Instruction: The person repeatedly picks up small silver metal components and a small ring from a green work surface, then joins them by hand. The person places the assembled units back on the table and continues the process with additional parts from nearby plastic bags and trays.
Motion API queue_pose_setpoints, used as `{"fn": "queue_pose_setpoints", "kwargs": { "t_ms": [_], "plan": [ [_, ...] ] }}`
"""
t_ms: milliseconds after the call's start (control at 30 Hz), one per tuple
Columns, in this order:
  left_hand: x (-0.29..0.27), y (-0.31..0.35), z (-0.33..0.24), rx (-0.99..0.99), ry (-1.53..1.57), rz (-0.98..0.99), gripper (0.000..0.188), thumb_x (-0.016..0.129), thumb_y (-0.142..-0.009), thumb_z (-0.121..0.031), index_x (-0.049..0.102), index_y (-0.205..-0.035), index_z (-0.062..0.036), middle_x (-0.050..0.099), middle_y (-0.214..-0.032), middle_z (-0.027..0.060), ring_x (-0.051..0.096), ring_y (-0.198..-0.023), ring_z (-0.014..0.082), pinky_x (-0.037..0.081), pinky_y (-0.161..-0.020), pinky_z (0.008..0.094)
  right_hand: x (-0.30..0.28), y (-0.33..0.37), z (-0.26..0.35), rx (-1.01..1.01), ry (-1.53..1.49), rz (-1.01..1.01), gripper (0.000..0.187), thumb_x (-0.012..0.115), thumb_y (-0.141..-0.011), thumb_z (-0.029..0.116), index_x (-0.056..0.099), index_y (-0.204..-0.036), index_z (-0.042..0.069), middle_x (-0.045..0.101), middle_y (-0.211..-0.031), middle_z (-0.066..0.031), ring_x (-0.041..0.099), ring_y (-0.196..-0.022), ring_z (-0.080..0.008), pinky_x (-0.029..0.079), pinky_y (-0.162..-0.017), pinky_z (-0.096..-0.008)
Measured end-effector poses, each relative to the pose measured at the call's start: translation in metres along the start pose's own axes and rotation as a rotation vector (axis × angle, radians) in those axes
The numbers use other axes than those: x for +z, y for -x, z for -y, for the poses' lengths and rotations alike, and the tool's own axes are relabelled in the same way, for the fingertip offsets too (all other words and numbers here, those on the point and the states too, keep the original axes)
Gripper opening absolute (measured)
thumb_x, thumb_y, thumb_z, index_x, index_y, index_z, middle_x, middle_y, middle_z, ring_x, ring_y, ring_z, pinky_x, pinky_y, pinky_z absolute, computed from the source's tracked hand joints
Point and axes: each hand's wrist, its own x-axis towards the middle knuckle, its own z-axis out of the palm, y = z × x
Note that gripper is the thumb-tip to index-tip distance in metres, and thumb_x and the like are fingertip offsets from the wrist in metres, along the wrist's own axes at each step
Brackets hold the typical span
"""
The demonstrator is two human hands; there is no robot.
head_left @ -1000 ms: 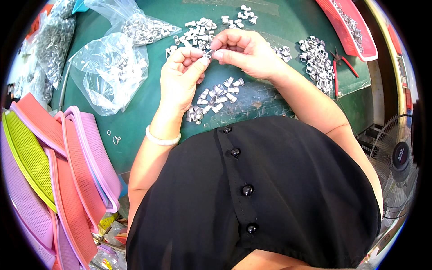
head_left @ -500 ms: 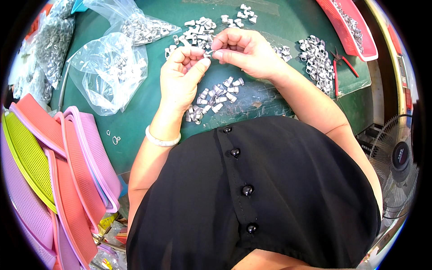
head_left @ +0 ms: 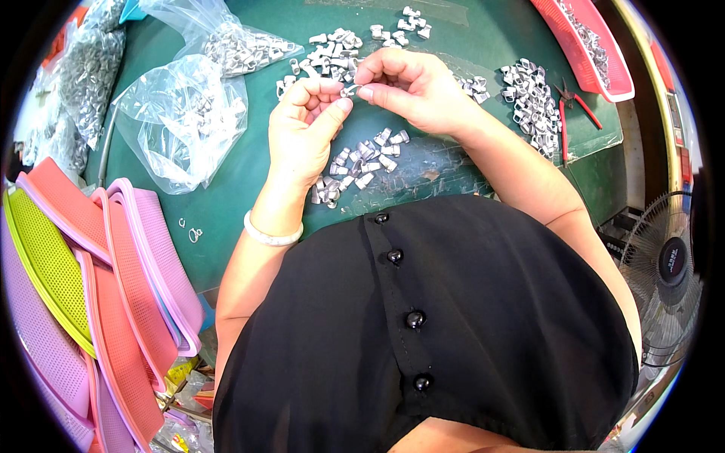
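Note:
Over the green table, my left hand (head_left: 306, 124) and my right hand (head_left: 415, 87) meet fingertip to fingertip. Thumb and forefinger of the left pinch a small silvery metal piece (head_left: 348, 91). The right pinches a thin, curved, shiny end (head_left: 358, 87) at that piece; whether the two are joined I cannot tell. Small silver-grey metal fittings lie around them: a heap (head_left: 332, 57) beyond the hands, partly hidden by them, and a looser group (head_left: 366, 158) nearer my body. Another few (head_left: 476, 89) show behind the right wrist.
Clear plastic bags (head_left: 185, 113) of metal parts lie at left. On the right are a dense pile (head_left: 531, 102) of fittings, red-handled pliers (head_left: 566, 113) and a pink basket (head_left: 619, 83) of parts. Stacked plastic baskets (head_left: 136, 287) stand lower left; a fan (head_left: 664, 264) stands lower right.
The right hand has shifted very slightly; both hands keep their pinch. The piles and bags have not moved.

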Motion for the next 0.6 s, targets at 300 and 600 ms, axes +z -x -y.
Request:
{"fn": "queue_pose_setpoints", "kwargs": {
  "t_ms": [300, 600],
  "plan": [
    [-0.0008, 0.0002, 0.0002, -0.044, -0.01, -0.013, 0.015, 0.063, -0.083, -0.004, 0.058, -0.096, -0.0026, 0.06, -0.076, 0.0008, 0.05, -0.059, 0.0032, 0.039, -0.052, 0.0157, -0.001, -0.0008, 0.0033, 0.071, -0.04, 0.017, 0.012, 0.06, -0.086, 0.008, 0.059, -0.096, 0.001, 0.059, -0.08, 0.0006, 0.054, -0.074, -0.0058, 0.045, -0.068, -0.021],
    [-0.004, -0.0022, 0.0024, -0.167, 0.195, 0.014, 0.012, 0.059, -0.087, -0.007, 0.058, -0.097, -0.0017, 0.063, -0.077, 0.0071, 0.049, -0.053, 0.0046, 0.037, -0.046, 0.0171, -0.0011, -0.0027, 0.001, 0.23, -0.239, 0.015, 0.017, 0.058, -0.088, 0.017, 0.058, -0.097, 0.003, 0.062, -0.079, -0.0029, 0.055, -0.067, -0.0082, 0.046, -0.063, -0.0218]
  ]
}}
